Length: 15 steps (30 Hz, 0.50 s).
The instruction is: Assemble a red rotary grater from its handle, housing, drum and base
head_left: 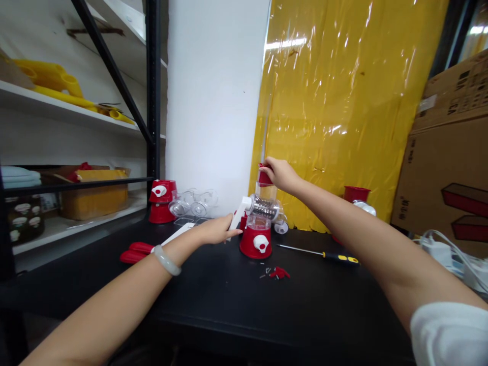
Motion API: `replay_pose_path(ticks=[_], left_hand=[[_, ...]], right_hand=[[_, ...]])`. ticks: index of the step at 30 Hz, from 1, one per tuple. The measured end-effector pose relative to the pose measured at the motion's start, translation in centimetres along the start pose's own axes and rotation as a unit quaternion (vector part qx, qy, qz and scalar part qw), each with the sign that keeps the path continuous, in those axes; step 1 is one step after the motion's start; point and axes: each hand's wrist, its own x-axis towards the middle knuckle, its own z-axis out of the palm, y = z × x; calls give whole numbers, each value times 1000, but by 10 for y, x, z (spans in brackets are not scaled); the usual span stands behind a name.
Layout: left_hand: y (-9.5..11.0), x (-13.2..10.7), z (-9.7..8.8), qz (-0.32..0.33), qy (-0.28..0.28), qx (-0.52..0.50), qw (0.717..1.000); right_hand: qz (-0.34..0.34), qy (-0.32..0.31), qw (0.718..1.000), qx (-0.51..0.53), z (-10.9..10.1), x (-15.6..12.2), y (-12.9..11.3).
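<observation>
1. The left hand [219, 230] was closed around the white crank [237, 218] on the side of the grater [257, 223].
2. The right hand [282, 175] gripped the red pusher [265, 178] at the top of the grater.
3. The grater stood upright on the black table [229, 305], with a shiny metal drum [267, 209].
4. Just in front of it lay red bits [280, 273] and tiny metal bits [268, 270].
5. A screwdriver [341, 258] lay to the right, its tip near the grater.
6. On the left were red handles [137, 252], stacked red bases [160, 212] and clear parts [194, 203].
7. Behind the table were a white wall [213, 101] and a shiny yellow sheet [335, 112].
8. The left shelf [76, 111] held yellow rolls [53, 76] and a small box [97, 190].
9. White plugs [437, 250] with a cord sat by a big brown box [438, 162] on the right.
10. The big box had black letters, tilted and partly cut off, and a big red shape. The words were too hard to read for sure.
</observation>
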Motion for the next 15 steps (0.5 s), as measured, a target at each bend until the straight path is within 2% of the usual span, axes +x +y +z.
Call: replay_pose_path(ticks=[4,8,11,13,15], left_hand=[[0,0,0,-4,7,11,1000],[-3,6,-1,21,53,-11,998],[2,13,-9,5,137,-46,989],[12,20,-20,12,213,-57,975],[26,30,-33,26,248,-70,966]], right_hand=[[14,-4,1000,14,0,-1,1],[15,2,1000,19,-3,0,3],[10,7,1000,17,-5,2,6],[9,12,1000,12,-7,3,8],[10,20,1000,11,-7,5,9]])
